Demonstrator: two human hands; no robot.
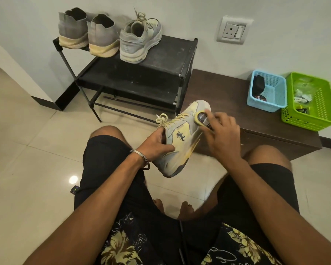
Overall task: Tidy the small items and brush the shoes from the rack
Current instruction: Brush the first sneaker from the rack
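Sneaker (182,138) sits tilted above the floor between the knees, the left grip (157,144) grasping its collar. Right grip (221,134) clasps a brush (201,119) pressed on the toe. Three shoes stand on the rack (172,60); two baskets rest on the bench (218,92).

Ahead of you, the black shoe rack (166,52) stands on the tiled floor (27,150) against the wall. Its top shelf carries a grey pair of shoes (88,33) at the left and one grey laced sneaker (139,41) just beside them. Right of the rack, your low brown table (218,88) bears a blue basket (267,90) touching a green basket (311,102).
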